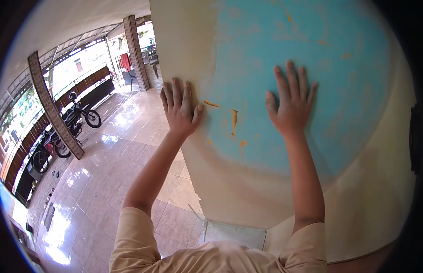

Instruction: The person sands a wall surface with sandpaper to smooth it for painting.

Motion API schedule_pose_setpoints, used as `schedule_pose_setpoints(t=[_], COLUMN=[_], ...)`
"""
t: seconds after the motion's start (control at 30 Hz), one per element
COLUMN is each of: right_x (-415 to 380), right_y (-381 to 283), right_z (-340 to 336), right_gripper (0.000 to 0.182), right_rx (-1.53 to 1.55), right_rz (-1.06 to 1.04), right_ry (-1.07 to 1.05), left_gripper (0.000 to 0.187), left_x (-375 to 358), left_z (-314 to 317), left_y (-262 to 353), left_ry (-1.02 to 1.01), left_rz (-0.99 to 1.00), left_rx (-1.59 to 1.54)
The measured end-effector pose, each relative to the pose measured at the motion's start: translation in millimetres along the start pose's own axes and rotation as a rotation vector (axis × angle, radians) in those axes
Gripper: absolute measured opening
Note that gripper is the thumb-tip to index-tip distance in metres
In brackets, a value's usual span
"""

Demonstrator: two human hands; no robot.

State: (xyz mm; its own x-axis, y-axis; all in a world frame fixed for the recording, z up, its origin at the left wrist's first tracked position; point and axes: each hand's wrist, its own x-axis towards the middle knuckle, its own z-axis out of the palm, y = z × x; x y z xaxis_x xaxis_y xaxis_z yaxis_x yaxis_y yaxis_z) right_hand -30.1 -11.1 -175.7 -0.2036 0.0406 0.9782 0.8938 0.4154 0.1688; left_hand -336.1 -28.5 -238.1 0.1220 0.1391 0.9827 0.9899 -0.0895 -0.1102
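A wall in front of me carries a large turquoise painted patch (pixel 339 100) on a beige surface (pixel 229 191). Flat against the beige part, near the wall's left edge, lies my left hand (pixel 179 109), fingers apart. My right hand (pixel 291 102) rests spread on the turquoise area, palm toward the wall. Neither hand holds anything. Between them, orange-brown chipped spots show in the paint, the longest a vertical chip (pixel 234 122), with a slanted one (pixel 211 103) close to my left thumb.
Glossy floor tiles (pixel 116 168) stretch out to the left. Two patterned pillars (pixel 54 102) stand there, with a motorcycle (pixel 75 116) behind the nearer one. A low dark fence (pixel 91 86) runs along the far side. Below me a pale flat panel (pixel 234 232) lies at the wall's foot.
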Motion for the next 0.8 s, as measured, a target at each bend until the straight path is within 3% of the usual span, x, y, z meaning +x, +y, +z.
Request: schedule_pose_setpoints(t=[0.07, 0.23, 0.27, 0.4, 0.47, 0.53, 0.8], right_x=[-9, -17, -19, -33, -42, -52, -85], right_y=[-4, -6, -6, -4, -4, -4, -12], right_z=[2, 4, 5, 6, 6, 7, 13], right_gripper=[0.061, 0.062, 0.062, 0.06, 0.06, 0.06, 0.057], right_rx=[-0.009, 0.001, 0.006, -0.009, -0.029, -0.032, -0.009], right_rz=[0.014, 0.008, 0.016, -0.006, -0.006, 0.003, 0.088], right_ry=[0.001, -0.056, -0.061, -0.062, -0.072, -0.08, -0.057], left_gripper=[0.074, 0.078, 0.07, 0.068, 0.068, 0.071, 0.078], left_x=[40, 248, 274, 312, 290, 246, -111], left_z=[-1, -15, -45, -42, -31, -13, 29], left_y=[-8, -40, -23, -21, -19, -18, 48], left_ry=[-0.004, 0.171, 0.035, 0.132, 0.155, 0.291, -0.092], left_rz=[0.073, 0.325, 0.216, 0.114, 0.083, 0.223, -0.118], left_rx=[0.008, 0.077, 0.195, 0.172, 0.165, 0.087, -0.05])
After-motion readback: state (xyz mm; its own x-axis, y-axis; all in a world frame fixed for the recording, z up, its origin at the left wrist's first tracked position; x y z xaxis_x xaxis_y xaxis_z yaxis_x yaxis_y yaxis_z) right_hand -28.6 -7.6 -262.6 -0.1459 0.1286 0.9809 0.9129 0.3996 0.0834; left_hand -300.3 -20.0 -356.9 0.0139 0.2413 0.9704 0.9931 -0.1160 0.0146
